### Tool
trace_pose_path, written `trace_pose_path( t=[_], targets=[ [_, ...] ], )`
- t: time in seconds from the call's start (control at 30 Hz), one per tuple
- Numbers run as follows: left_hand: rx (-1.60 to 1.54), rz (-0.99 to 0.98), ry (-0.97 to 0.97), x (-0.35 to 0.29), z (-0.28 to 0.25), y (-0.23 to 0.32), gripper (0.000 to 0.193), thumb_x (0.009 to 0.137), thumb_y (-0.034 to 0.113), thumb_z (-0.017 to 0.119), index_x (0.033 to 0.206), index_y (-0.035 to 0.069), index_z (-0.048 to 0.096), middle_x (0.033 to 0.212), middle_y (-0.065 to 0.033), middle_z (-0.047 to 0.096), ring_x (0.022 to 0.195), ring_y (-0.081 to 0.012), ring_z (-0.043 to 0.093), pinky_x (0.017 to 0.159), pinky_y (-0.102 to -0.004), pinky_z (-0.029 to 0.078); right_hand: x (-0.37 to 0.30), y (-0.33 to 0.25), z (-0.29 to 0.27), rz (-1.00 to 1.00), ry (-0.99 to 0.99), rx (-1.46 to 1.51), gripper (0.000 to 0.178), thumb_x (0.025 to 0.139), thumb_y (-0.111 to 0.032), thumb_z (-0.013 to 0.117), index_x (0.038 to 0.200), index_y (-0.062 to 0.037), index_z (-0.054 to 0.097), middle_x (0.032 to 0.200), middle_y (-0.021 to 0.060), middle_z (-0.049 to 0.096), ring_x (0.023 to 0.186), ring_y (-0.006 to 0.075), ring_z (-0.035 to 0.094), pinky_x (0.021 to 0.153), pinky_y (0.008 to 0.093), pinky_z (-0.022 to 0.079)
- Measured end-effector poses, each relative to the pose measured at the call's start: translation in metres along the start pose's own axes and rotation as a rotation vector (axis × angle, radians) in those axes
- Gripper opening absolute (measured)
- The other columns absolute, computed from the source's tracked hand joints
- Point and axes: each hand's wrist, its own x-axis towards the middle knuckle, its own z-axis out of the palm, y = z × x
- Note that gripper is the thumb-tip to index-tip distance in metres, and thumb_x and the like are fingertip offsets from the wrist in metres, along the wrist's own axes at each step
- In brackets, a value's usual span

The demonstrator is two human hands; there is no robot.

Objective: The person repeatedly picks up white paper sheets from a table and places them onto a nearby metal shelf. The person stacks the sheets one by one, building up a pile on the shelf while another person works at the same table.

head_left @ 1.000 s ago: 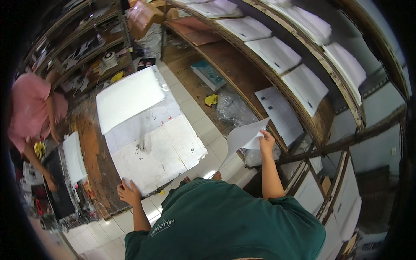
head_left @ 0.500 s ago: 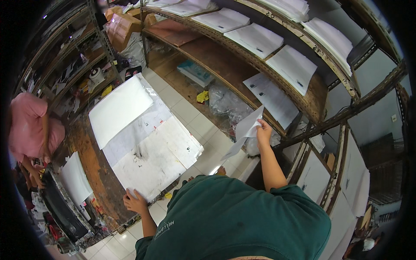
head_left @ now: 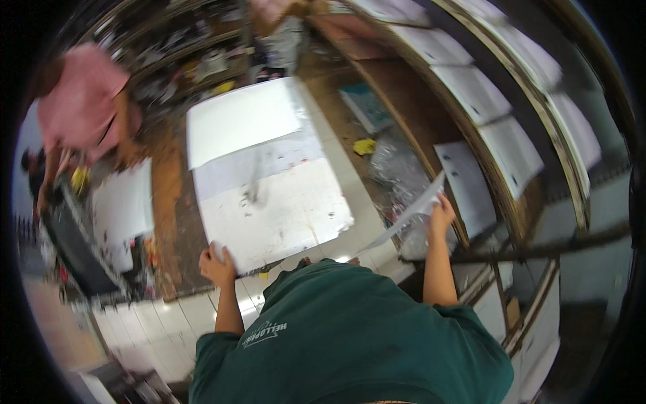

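My right hand (head_left: 441, 214) is closed on the edge of a white sheet of paper (head_left: 407, 217), which hangs down at a slant beside the shelf. My left hand (head_left: 219, 264) touches the near left corner of a large, stained white board (head_left: 282, 222) on the worktable, its fingers apart. Black smudges and small red marks show on the board. Toward its far end lies a stack of blank white paper (head_left: 245, 124).
At the right, a shelf rack (head_left: 417, 64) carries several paper stacks. Clear plastic bags (head_left: 397, 168) and a yellow scrap (head_left: 364, 147) lie below. Across the table, a person in pink (head_left: 84, 101) works by a dark framed screen (head_left: 77, 239) and a white sheet (head_left: 124, 205).
The whole view has swung left, so the table and shelves sit further right. My right hand still holds the sheet; my left stays at the board's corner. The person in pink leans further over.
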Motion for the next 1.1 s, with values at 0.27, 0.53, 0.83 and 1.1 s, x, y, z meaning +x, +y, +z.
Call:
trace_pose_path(
  t=[0.27, 0.53, 0.83, 1.1],
  targets=[
    [-0.112, -0.007, 0.021, 0.001, 0.002, -0.002, 0.043, 0.080, 0.037, 0.059, 0.116, 0.015, 0.057, 0.112, -0.0100, 0.049, 0.109, -0.0283, 0.043, 0.090, -0.0444, 0.030, 0.000, -0.016, 0.009, 0.073, -0.081, -0.081, 0.026, 0.082, 0.005, 0.053, 0.106, 0.0020, 0.062, 0.102, 0.0084, 0.062, 0.088, 0.0158, 0.057, 0.079, 0.0270, 0.045],
    [-0.248, -0.117, 0.102, 0.001, 0.001, -0.003, 0.062, 0.077, 0.036, 0.065, 0.130, 0.011, 0.045, 0.118, -0.0143, 0.043, 0.112, -0.0315, 0.038, 0.094, -0.0478, 0.029, 0.018, -0.011, 0.028, -0.084, -0.180, -0.198, 0.031, 0.078, 0.000, 0.051, 0.106, 0.0024, 0.064, 0.103, 0.0143, 0.064, 0.089, 0.0216, 0.060, 0.080, 0.0297, 0.046],
    [0.050, -0.422, 0.534, 0.098, -0.023, -0.050, 0.093, 0.070, 0.044, 0.073, 0.142, 0.013, 0.023, 0.143, -0.0181, 0.015, 0.131, -0.0373, 0.019, 0.103, -0.0546, 0.022, -0.004, -0.080, 0.010, -0.334, -0.185, -0.352, 0.023, 0.086, -0.003, 0.053, 0.106, 0.0040, 0.063, 0.095, 0.0110, 0.065, 0.086, 0.0160, 0.060, 0.078, 0.0264, 0.046],
    [0.401, 0.190, 0.164, 0.211, 0.080, -0.157, 0.031, 0.084, 0.037, 0.053, 0.093, 0.010, 0.065, 0.098, -0.0133, 0.065, 0.086, -0.0280, 0.063, 0.070, -0.0432, 0.048, 0.002, -0.166, -0.032, -0.406, -0.127, -0.408, 0.024, 0.081, 0.000, 0.052, 0.101, 0.0024, 0.065, 0.098, 0.0114, 0.066, 0.090, 0.0172, 0.061, 0.081, 0.0269, 0.045]
  ],
)
